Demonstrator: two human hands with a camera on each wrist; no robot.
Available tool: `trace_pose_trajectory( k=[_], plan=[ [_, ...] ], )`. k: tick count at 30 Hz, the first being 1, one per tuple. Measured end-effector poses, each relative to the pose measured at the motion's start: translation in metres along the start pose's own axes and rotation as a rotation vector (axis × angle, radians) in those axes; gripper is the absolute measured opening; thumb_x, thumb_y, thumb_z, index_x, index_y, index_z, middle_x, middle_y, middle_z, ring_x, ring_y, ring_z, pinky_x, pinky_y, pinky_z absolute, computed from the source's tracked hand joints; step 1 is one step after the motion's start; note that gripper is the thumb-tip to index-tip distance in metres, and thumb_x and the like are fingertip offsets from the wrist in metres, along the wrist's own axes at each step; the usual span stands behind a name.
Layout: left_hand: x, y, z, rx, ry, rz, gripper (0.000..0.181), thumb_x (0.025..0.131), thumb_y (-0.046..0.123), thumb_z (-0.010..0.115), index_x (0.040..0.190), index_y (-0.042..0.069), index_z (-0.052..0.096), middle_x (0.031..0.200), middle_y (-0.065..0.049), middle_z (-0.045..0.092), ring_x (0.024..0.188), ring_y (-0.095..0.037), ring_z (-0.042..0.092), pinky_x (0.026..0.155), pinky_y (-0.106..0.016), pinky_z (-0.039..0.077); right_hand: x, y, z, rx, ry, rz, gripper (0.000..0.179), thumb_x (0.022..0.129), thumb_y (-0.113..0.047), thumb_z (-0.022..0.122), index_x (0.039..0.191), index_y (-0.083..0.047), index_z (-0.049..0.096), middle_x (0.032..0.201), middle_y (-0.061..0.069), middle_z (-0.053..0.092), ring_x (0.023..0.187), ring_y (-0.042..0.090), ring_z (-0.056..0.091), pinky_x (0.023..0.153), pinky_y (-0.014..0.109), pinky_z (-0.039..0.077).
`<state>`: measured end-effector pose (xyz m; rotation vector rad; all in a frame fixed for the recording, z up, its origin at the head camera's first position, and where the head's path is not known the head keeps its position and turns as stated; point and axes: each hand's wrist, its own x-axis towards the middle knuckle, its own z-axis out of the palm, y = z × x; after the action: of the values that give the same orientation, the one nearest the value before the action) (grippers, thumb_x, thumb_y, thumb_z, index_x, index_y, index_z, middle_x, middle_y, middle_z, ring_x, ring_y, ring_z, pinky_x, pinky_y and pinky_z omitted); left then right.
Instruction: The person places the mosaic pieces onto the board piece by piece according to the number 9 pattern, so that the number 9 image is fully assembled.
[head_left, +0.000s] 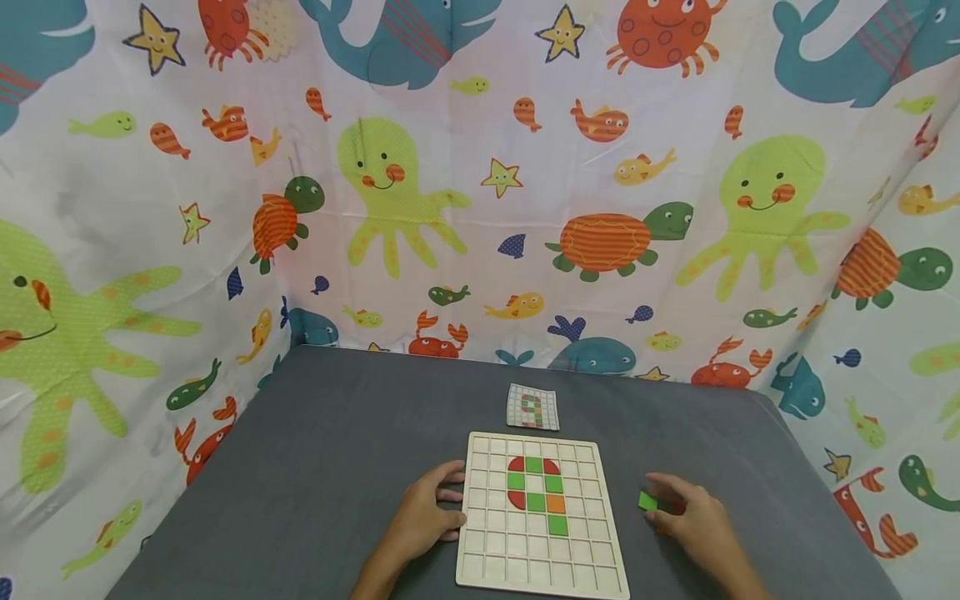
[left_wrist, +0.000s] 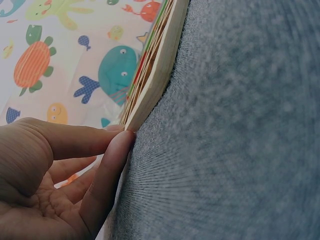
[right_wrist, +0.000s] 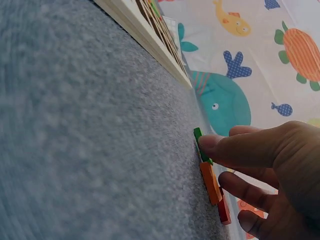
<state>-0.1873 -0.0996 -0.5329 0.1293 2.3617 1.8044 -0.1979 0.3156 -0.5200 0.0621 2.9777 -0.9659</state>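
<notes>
A pale wooden grid board [head_left: 495,569] lies on the table with green squares, red rounded pieces and an orange square [head_left: 555,503] set in its cells. My left hand [head_left: 423,512] is beside the board's left edge, thumb and fingertips touching the rim, a gap between them. To the right of the board, my right hand [head_left: 693,521] pinches a small green block [head_left: 647,501] between thumb and finger. The right wrist view shows an orange block [right_wrist: 210,182] and a red block [right_wrist: 224,210] close by, under the hand.
A small pattern card [head_left: 533,407] lies behind the board, printed with a coloured grid figure. The dark grey table [head_left: 360,417] is bordered at the back and sides by a curtain [head_left: 480,250] with sea animals.
</notes>
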Motion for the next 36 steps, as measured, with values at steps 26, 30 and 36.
trace_pose_trajectory(
  k=[26,30,36],
  plan=[
    [-0.001,0.001,0.000,0.000,0.005,0.016,0.076,0.079,-0.014,0.079,0.150,0.003,0.056,0.141,-0.020,0.062,0.112,-0.031,0.067,0.058,-0.038,0.064,-0.004,-0.010,0.004,0.036,0.048,0.014,0.051,0.084,-0.007,0.089,0.132,-0.006,0.072,0.105,0.005,0.078,0.097,0.023,0.070,0.084,0.047,0.058],
    [-0.001,0.001,0.000,0.000,0.009,0.014,0.077,0.079,-0.014,0.079,0.150,0.003,0.056,0.141,-0.020,0.062,0.112,-0.031,0.067,0.057,-0.038,0.064,-0.008,-0.019,0.006,0.053,0.048,0.002,0.053,0.083,-0.006,0.089,0.133,-0.007,0.072,0.105,0.004,0.078,0.094,0.020,0.070,0.079,0.043,0.058],
    [0.000,0.000,0.000,-0.003,0.003,0.012,0.077,0.079,-0.014,0.079,0.150,0.004,0.056,0.141,-0.019,0.062,0.112,-0.030,0.067,0.058,-0.038,0.064,-0.011,-0.028,0.011,0.113,0.025,-0.039,0.053,0.082,-0.007,0.090,0.132,-0.006,0.072,0.104,0.002,0.077,0.091,0.016,0.072,0.079,0.034,0.060]
  ],
)
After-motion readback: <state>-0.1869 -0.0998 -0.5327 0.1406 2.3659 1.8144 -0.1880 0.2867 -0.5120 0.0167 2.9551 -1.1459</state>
